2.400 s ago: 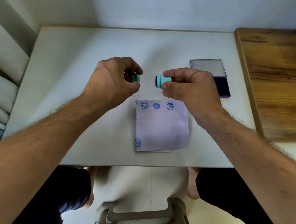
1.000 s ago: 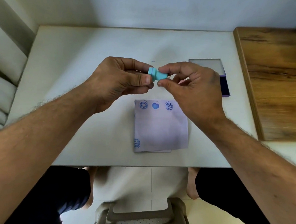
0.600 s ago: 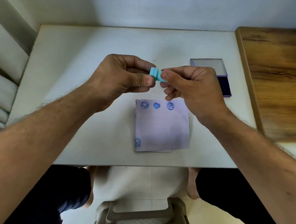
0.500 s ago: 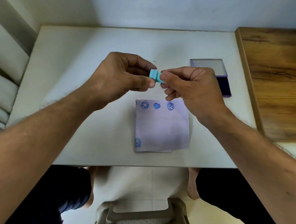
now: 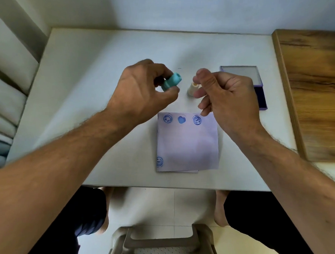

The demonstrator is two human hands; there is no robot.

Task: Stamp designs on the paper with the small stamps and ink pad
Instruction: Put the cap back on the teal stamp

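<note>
Both hands hover above the white table (image 5: 87, 82), just beyond the far edge of the paper (image 5: 188, 145). On the paper's far left, the left hand (image 5: 143, 92) pinches a teal stamp (image 5: 171, 82) between thumb and fingers, the little cylinder tilted with one end pointing up and away from the person. Opposite it, above the paper's far right corner, the right hand (image 5: 227, 95) grips a cream-coloured stamp (image 5: 192, 88) by its upper end between thumb and forefinger, the other fingers loosely curled; whether its lower end touches the table cannot be told. A small gap separates the two stamps. Lying flat on the table, the pale lilac paper carries three blue prints along its far edge, two round designs with a heart between them, and a fourth round print at its near left corner. Beyond and to the right of the paper sits the ink pad (image 5: 260, 97), open, partly hidden behind the right hand, with its clear lid (image 5: 239, 73) on the far side. A wooden board (image 5: 317, 93) lies further right of the paper.
</note>
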